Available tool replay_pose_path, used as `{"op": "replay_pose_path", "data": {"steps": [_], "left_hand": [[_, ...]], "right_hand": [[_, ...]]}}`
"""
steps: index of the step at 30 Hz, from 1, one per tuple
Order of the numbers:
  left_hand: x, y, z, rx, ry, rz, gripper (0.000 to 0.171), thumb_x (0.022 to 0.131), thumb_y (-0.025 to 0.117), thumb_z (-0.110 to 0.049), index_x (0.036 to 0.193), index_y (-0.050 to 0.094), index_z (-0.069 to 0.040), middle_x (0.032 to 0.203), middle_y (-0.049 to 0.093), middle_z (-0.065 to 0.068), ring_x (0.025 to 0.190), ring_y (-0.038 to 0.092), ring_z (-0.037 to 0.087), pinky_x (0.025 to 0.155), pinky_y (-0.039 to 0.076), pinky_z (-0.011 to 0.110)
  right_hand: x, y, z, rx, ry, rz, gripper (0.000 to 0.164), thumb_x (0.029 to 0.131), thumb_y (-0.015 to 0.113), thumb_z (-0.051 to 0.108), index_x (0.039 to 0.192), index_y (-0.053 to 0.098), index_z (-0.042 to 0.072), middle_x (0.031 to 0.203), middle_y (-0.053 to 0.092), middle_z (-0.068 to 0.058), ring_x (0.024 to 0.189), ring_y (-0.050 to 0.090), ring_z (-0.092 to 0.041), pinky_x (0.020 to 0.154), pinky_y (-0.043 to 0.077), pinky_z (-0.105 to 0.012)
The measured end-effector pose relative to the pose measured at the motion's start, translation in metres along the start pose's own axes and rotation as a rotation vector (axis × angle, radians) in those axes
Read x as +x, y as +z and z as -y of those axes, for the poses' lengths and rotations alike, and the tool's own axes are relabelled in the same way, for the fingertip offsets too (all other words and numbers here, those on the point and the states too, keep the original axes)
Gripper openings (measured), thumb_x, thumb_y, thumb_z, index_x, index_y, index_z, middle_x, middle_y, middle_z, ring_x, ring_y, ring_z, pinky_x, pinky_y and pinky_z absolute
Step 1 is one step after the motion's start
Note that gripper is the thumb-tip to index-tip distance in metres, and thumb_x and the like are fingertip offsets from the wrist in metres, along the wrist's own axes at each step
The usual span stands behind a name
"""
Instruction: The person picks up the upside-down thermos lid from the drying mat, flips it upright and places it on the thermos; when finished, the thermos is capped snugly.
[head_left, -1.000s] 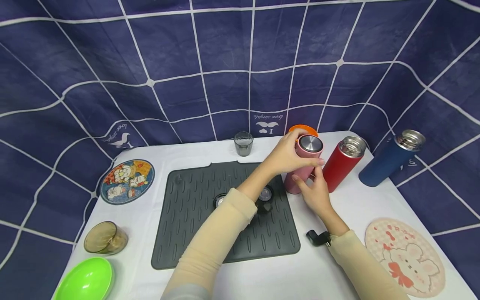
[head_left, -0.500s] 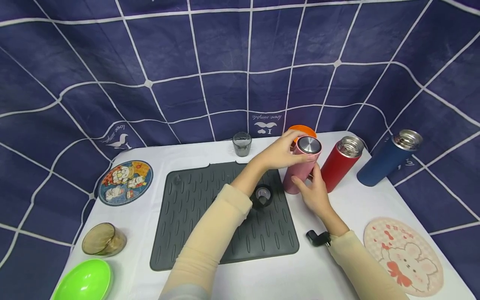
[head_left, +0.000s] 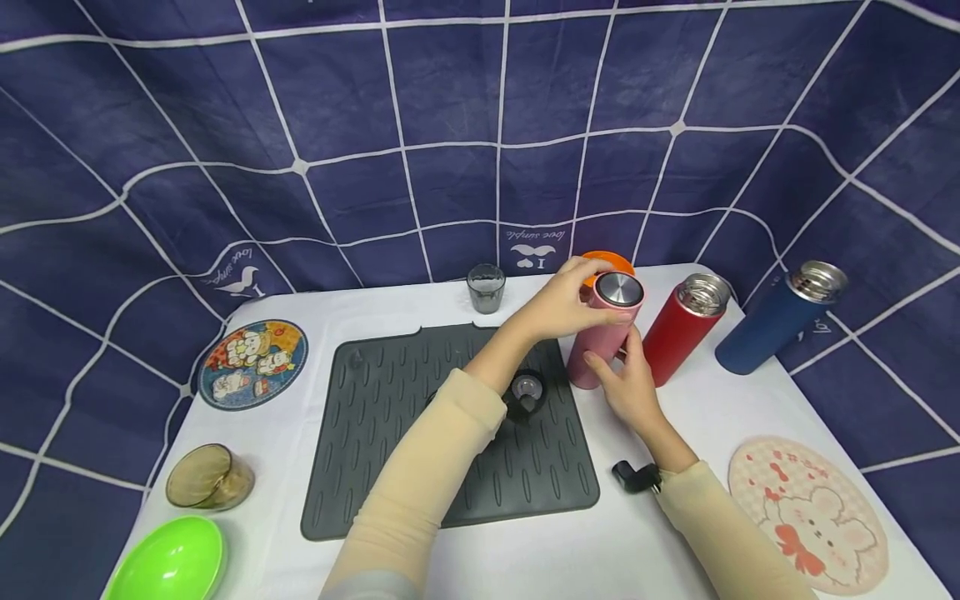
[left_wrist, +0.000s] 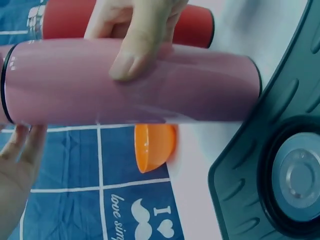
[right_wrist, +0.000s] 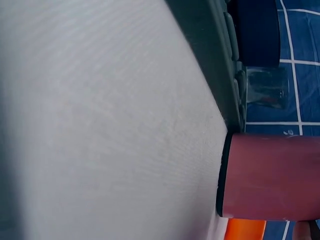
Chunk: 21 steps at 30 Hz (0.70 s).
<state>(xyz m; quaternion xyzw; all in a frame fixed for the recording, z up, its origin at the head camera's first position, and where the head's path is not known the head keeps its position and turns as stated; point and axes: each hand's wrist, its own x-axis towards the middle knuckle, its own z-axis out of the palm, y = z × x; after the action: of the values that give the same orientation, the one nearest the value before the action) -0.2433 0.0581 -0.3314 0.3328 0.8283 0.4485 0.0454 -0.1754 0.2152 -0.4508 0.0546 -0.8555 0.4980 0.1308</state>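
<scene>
A pink insulated bottle (head_left: 603, 342) with a shiny metal-topped cap (head_left: 620, 288) stands upright on the white table, right beside the dark mat's right edge. My left hand (head_left: 566, 307) grips it around the cap from the left, fingers behind and thumb across the front. Lower down, my right hand (head_left: 630, 383) holds the bottle's body from the right; its thumb (left_wrist: 127, 62) lies against the pink side in the left wrist view. In the right wrist view the bottle's base (right_wrist: 270, 175) meets the table, and only a fingertip shows at the lower right corner.
Open red (head_left: 684, 329) and blue (head_left: 780, 317) bottles stand to the right. An orange bowl (head_left: 600, 257) sits behind. Black-rimmed lids (left_wrist: 300, 175) lie on the mat (head_left: 375, 433). Around it are a grey glass (head_left: 486, 292), brown glass (head_left: 210, 479), green bowl (head_left: 168, 558) and two round placemats (head_left: 810, 517).
Over the last second my left hand has turned slightly at the cap, its thumb and forearm shifting left. The right hand and the bottle have stayed in place.
</scene>
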Motion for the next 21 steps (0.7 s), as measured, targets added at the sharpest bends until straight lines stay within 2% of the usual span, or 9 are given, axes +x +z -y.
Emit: {"op": "replay_pose_path", "data": {"steps": [3, 9, 11, 14, 19, 21], "left_hand": [[0.000, 0.001, 0.000, -0.019, -0.017, 0.010, 0.067, 0.074, 0.078, -0.039, 0.132, 0.050, -0.020, 0.130, 0.040, 0.004, 0.109, 0.047, 0.013, 0.088, 0.047, 0.019], [0.000, 0.015, -0.003, 0.026, -0.033, -0.136, 0.072, 0.065, 0.079, -0.056, 0.121, 0.049, -0.022, 0.122, 0.046, -0.003, 0.108, 0.047, 0.007, 0.088, 0.047, 0.022], [0.000, 0.016, -0.002, 0.014, -0.021, -0.150, 0.069, 0.067, 0.079, -0.052, 0.121, 0.049, -0.022, 0.123, 0.046, -0.002, 0.108, 0.048, 0.008, 0.089, 0.047, 0.023], [0.000, 0.012, -0.002, -0.036, -0.005, -0.108, 0.065, 0.071, 0.081, -0.042, 0.125, 0.052, -0.022, 0.127, 0.043, 0.000, 0.112, 0.045, 0.010, 0.091, 0.046, 0.024], [0.003, 0.001, 0.000, -0.083, 0.060, 0.042, 0.064, 0.078, 0.077, -0.031, 0.134, 0.049, -0.017, 0.134, 0.039, 0.002, 0.121, 0.039, 0.010, 0.095, 0.042, 0.022], [0.003, 0.001, 0.000, -0.086, 0.071, 0.048, 0.065, 0.078, 0.077, -0.031, 0.134, 0.048, -0.015, 0.134, 0.041, 0.001, 0.122, 0.040, 0.010, 0.097, 0.041, 0.022]], "right_hand": [[-0.001, -0.001, -0.001, -0.008, -0.007, 0.000, 0.076, 0.088, 0.067, 0.027, 0.147, 0.019, 0.020, 0.138, 0.044, -0.012, 0.127, 0.045, -0.030, 0.103, 0.038, -0.054], [-0.002, -0.002, -0.002, -0.011, -0.002, -0.003, 0.072, 0.088, 0.066, 0.029, 0.145, 0.022, 0.022, 0.140, 0.043, -0.009, 0.129, 0.045, -0.030, 0.105, 0.037, -0.054], [-0.002, -0.002, -0.002, -0.006, -0.006, -0.005, 0.074, 0.088, 0.066, 0.029, 0.146, 0.020, 0.024, 0.140, 0.043, -0.009, 0.129, 0.044, -0.030, 0.104, 0.037, -0.054], [-0.002, -0.001, -0.001, -0.003, -0.014, -0.013, 0.077, 0.088, 0.066, 0.028, 0.148, 0.018, 0.025, 0.139, 0.044, -0.010, 0.128, 0.045, -0.028, 0.104, 0.038, -0.053], [-0.002, 0.000, -0.002, -0.007, -0.028, -0.020, 0.078, 0.087, 0.068, 0.026, 0.148, 0.019, 0.023, 0.138, 0.045, -0.010, 0.126, 0.045, -0.027, 0.102, 0.039, -0.053], [-0.002, 0.000, -0.002, -0.009, -0.029, -0.015, 0.077, 0.087, 0.068, 0.026, 0.147, 0.019, 0.023, 0.138, 0.044, -0.010, 0.126, 0.045, -0.027, 0.102, 0.039, -0.053]]}}
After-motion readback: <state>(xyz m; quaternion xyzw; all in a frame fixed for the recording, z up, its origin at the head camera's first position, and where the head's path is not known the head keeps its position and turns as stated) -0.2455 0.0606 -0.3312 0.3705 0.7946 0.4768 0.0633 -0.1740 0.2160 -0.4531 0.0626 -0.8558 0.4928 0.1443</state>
